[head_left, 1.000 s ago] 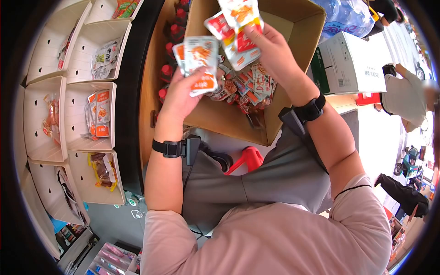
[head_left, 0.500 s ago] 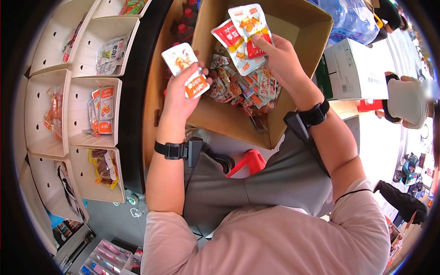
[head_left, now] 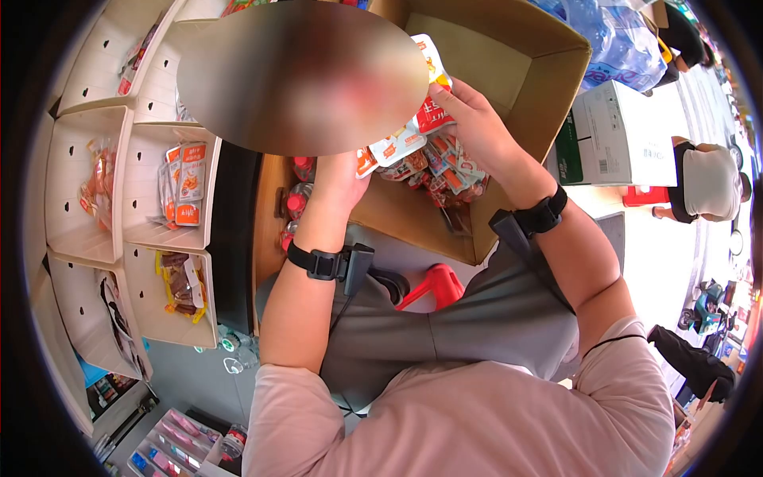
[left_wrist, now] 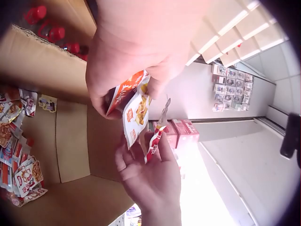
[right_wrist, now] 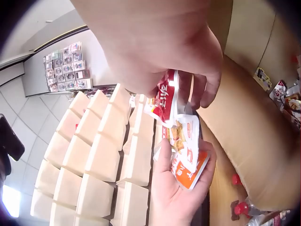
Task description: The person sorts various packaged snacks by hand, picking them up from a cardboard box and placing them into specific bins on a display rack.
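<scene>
In the left wrist view, my left hand (left_wrist: pixel 141 47) grips an orange and white snack packet (left_wrist: pixel 136 110). My right hand (left_wrist: pixel 153 183) is close below it, pinching a red-edged packet (left_wrist: pixel 154 143). From the right wrist, my right hand (right_wrist: pixel 160 47) holds a red and white packet (right_wrist: pixel 167 100), and my left hand (right_wrist: pixel 176 197) holds the orange and white one (right_wrist: pixel 190 172); these packets overlap in that view. A blurred patch covers much of my left hand (head_left: pixel 340 179) in the head view, while my right hand (head_left: pixel 485 131) is over the open cardboard box (head_left: pixel 540 79).
Loose packets (head_left: pixel 455 171) lie inside the box. Cream bins (head_left: pixel 127 187) on the left hold other snacks, including orange packets (head_left: pixel 191 183). Red-capped bottles (head_left: pixel 296 203) stand beside the box. A white carton (head_left: pixel 624 135) and wrapped bottles (head_left: pixel 612 48) are on the right.
My left hand has moved right with its packet, close to my right hand. The right hand keeps its packets, now lower in the head view. A blurred patch covers the upper left.
</scene>
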Demonstrator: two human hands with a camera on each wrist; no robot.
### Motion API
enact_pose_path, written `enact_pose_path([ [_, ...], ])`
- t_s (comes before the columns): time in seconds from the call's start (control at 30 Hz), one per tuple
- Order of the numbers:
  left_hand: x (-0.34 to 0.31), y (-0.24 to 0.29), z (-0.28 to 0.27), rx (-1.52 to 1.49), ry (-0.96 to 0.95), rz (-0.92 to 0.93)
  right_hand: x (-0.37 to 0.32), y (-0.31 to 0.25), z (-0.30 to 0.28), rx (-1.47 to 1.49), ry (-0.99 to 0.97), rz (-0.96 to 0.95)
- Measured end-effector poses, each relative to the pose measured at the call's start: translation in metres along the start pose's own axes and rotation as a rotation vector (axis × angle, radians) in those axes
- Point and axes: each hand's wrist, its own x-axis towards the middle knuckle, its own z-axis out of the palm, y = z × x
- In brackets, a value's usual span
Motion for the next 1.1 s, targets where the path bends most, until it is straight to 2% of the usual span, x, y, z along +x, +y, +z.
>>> enact_pose_path([
  [0.03,0.000,0.000,0.000,-0.009,0.011,-0.003,0.000,-0.001,0.000,0.000,-0.004,0.012],
  [0.13,0.000,-0.001,0.000,-0.003,0.007,0.041,0.010,0.014,-0.001,-0.338,-0.064,0.072],
  [0.23,0.000,0.003,0.000,0.044,0.025,0.096,0.009,0.014,0.002,-0.436,-0.169,0.168],
  [0.37,0.001,0.010,-0.006,0.062,0.037,0.140,0.010,0.013,0.008,-0.275,-0.226,0.119],
  [0.43,0.003,0.012,-0.011,0.090,0.024,0.188,0.010,0.014,0.008,-0.190,-0.198,0.147],
  [0.5,0.003,0.005,-0.018,0.020,-0.004,0.163,0.010,0.016,0.015,-0.124,-0.175,0.136],
  [0.57,0.005,0.010,-0.019,0.004,-0.001,0.196,0.013,0.029,0.025,0.012,-0.249,-0.043],
  [0.6,0.002,0.011,-0.019,0.002,0.012,0.221,0.012,0.025,0.025,-0.080,-0.288,0.026],
  [0.63,0.002,0.006,-0.023,-0.047,0.069,0.180,0.013,0.027,0.024,-0.188,-0.245,0.142],
  [0.67,-0.004,0.009,-0.021,-0.016,0.049,0.195,0.022,0.043,0.012,-0.191,-0.302,0.165],
  [0.7,-0.010,0.013,-0.015,-0.053,-0.033,0.219,0.013,0.020,0.023,-0.348,-0.299,0.169],
  [0.77,-0.003,0.004,-0.021,0.130,-0.091,0.260,0.012,0.032,0.023,-0.343,-0.229,0.011],
  [0.83,-0.012,0.013,-0.012,0.094,-0.139,0.213,0.020,0.045,0.013,-0.345,-0.249,-0.001],
  [0.9,-0.004,-0.002,-0.020,0.173,-0.174,0.289,0.012,0.041,0.025,-0.322,-0.272,-0.023],
  [0.97,0.002,-0.014,-0.024,0.169,-0.175,0.354,0.008,0.040,0.020,-0.356,-0.305,0.058],
  [1.03,0.000,-0.013,-0.029,0.300,-0.164,0.328,-0.003,0.033,0.036,-0.317,-0.317,-0.080],
  [1.1,-0.007,-0.003,-0.030,0.301,-0.233,0.281,-0.008,0.032,0.036,-0.280,-0.311,-0.077],
])
